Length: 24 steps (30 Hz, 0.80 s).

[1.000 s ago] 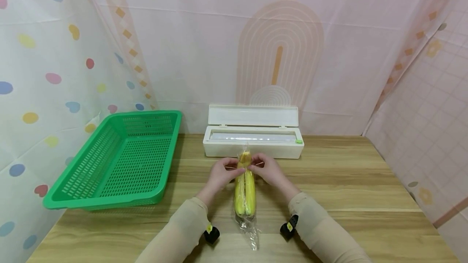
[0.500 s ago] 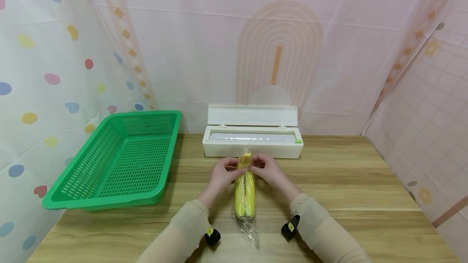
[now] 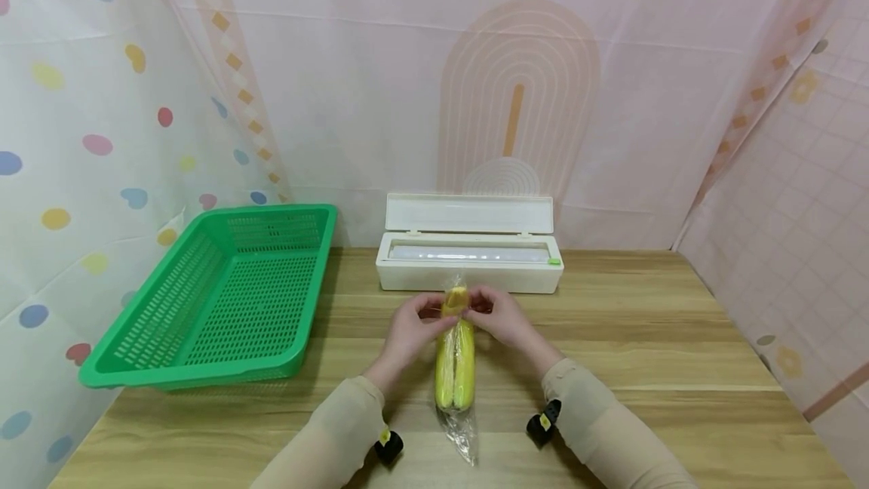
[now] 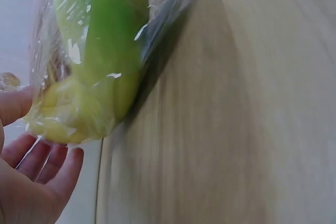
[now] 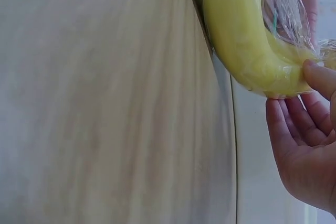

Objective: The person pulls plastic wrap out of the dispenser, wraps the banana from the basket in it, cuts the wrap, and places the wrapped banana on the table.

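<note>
A bunch of yellow bananas (image 3: 465, 376), wrapped in clear cling film (image 3: 463, 442), points its stem end away from me at the table's middle. Loose film trails from the near end. My left hand (image 3: 410, 323) pinches the wrapped bunch near the stem from the left, and my right hand (image 3: 501, 318) does so from the right. In the left wrist view, a green-tinged banana (image 4: 107, 40) shows through shiny film, with fingers (image 4: 63, 174) under its curved end. The right wrist view has a yellow banana (image 5: 231, 24) with a thumb (image 5: 321, 80) on the film.
Behind the hands stands a white cling film dispenser (image 3: 407, 278), lid raised, with a roll inside and a small green slider at its right. A green plastic basket (image 3: 299, 364) sits at the left. Patterned curtains (image 3: 360, 112) close off the back and sides.
The bananas have shifted very slightly toward me, and my thumbs have moved a little at the stem end. Both hands keep their hold.
</note>
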Available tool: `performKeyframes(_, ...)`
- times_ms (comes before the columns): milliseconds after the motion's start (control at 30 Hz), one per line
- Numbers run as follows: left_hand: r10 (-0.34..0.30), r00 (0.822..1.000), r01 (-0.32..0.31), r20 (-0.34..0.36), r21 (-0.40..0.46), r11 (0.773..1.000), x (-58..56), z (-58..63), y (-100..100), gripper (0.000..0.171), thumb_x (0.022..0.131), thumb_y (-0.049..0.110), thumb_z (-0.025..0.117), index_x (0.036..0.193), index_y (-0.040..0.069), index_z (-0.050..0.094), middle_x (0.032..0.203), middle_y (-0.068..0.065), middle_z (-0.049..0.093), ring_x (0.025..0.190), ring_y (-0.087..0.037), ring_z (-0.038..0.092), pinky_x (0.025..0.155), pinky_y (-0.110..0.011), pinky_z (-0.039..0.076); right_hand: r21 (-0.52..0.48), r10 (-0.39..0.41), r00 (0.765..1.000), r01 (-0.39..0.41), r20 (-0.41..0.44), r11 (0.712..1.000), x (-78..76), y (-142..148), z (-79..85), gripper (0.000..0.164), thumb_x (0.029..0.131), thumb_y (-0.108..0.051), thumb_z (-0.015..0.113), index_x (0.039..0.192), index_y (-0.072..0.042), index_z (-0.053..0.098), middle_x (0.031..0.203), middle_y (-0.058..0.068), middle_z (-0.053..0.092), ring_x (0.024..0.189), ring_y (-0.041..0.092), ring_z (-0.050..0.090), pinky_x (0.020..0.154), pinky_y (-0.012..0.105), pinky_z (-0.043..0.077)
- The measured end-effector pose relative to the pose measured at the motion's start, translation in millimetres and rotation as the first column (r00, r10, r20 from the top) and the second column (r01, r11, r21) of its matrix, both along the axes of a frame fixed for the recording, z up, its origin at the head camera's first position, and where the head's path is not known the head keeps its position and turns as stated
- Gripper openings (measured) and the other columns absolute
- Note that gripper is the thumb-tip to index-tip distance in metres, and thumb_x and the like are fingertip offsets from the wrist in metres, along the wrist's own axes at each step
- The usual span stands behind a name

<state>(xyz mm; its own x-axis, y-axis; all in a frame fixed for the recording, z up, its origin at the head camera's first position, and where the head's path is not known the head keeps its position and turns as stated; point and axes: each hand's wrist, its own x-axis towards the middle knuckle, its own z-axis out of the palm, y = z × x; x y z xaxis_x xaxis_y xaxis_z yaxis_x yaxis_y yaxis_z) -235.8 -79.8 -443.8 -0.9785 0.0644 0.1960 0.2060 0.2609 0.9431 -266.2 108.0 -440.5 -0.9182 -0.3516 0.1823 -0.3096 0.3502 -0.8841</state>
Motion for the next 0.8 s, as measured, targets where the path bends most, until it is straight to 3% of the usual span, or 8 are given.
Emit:
performKeyframes(167, -0.001, 0.997, -0.003, -0.075, -0.052, 0.999, 3.7, 6.9, -3.6, 0.042, 0.08, 0.01, 0.082, 0.118, 0.0, 0.066, 0.114, -0.013, 0.066, 0.107, -0.031, 0.063, 0.091, -0.042, 0.053, 0.041, -0.013, 1.0, 0.013, -0.015, 0.999, 0.7, -0.1, 1.2, 0.019, 0.088, -0.006, 0.073, 0.105, 0.0, 0.068, 0.098, 0.006, 0.069, 0.092, 0.02, 0.063, 0.084, 0.034, 0.054)
performKeyframes(400, -0.002, 0.978, -0.027, -0.207, -0.136, 0.99, 4.5, 9.5, -2.3, 0.036, 0.078, 0.009, 0.083, 0.111, 0.001, 0.071, 0.109, -0.012, 0.068, 0.102, -0.031, 0.064, 0.09, -0.047, 0.054, 0.048, -0.016, 1.0, 0.017, -0.017, 0.999, 1.2, 0.3, 2.0, 0.02, 0.088, -0.006, 0.073, 0.106, 0.001, 0.067, 0.099, 0.007, 0.068, 0.094, 0.022, 0.063, 0.087, 0.037, 0.054)
performKeyframes(667, -0.017, 0.975, -0.017, -0.222, -0.148, 0.989, 2.4, 6.4, 4.0, 0.027, 0.079, 0.004, 0.082, 0.104, 0.0, 0.072, 0.103, -0.011, 0.069, 0.098, -0.03, 0.064, 0.089, -0.048, 0.053, 0.047, 0.0, 1.0, 0.001, -0.023, 0.999, 2.0, 3.2, 1.6, 0.021, 0.087, -0.004, 0.074, 0.106, 0.001, 0.066, 0.099, 0.008, 0.068, 0.095, 0.024, 0.063, 0.088, 0.038, 0.054)
performKeyframes(800, -0.012, 0.977, -0.019, -0.213, -0.143, 0.99, 2.8, 5.9, 4.8, 0.027, 0.078, 0.003, 0.082, 0.102, 0.002, 0.071, 0.103, -0.01, 0.069, 0.099, -0.03, 0.064, 0.09, -0.047, 0.054, 0.041, 0.059, 0.998, -0.059, -0.005, 0.997, 1.2, 8.5, 4.5, 0.026, 0.088, -0.007, 0.073, 0.111, 0.002, 0.065, 0.105, 0.01, 0.068, 0.099, 0.026, 0.063, 0.091, 0.039, 0.053)
